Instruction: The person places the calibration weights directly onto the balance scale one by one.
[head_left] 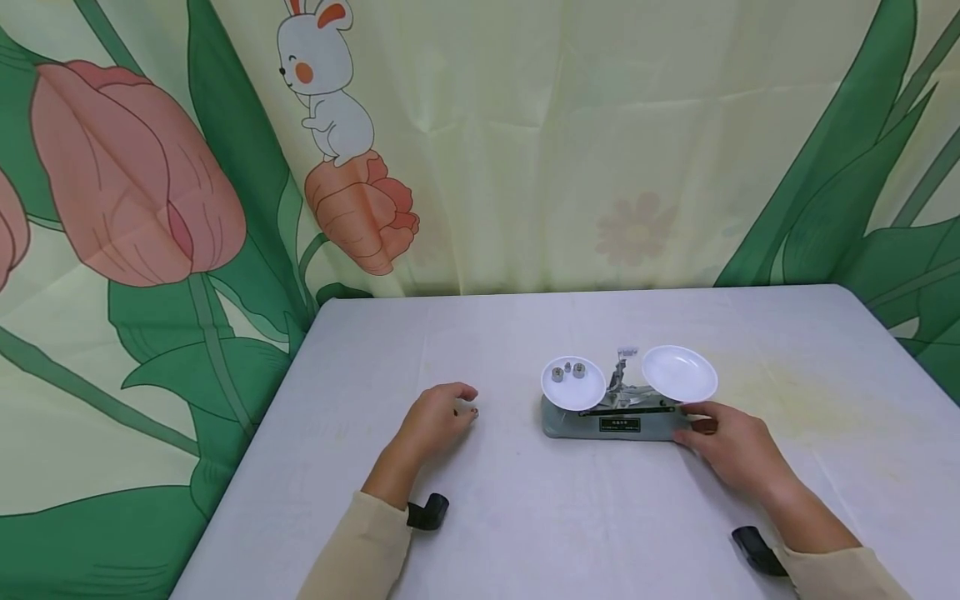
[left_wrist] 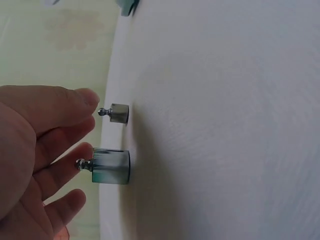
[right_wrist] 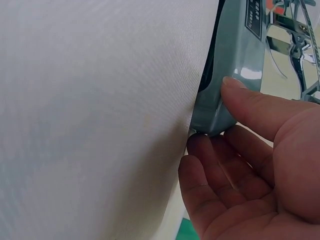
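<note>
On the white cloth-covered table point(head_left: 525, 517) a grey metal two-pan balance scale point(head_left: 615, 425) stands right of centre, its two round white pans side by side — the left pan point(head_left: 573, 392) carries three small silver cylinder weights point(head_left: 567, 371), while the right pan point(head_left: 679, 372) lies bare. The right hand point(head_left: 731, 446) rests at the near right end of the scale's base; in the right wrist view its thumb presses the grey housing and the fingers lie under the corner, loosely bent, so the hold is light rather than a firm clasp. The left hand point(head_left: 438, 417) lies on the table well left of the scale, fingers relaxed and holding nothing. Just beyond its fingertips stand two knobbed silver metal weights — a larger one point(left_wrist: 111, 166) and a smaller one point(left_wrist: 117, 113) — close to the fingers but apart from them.
</note>
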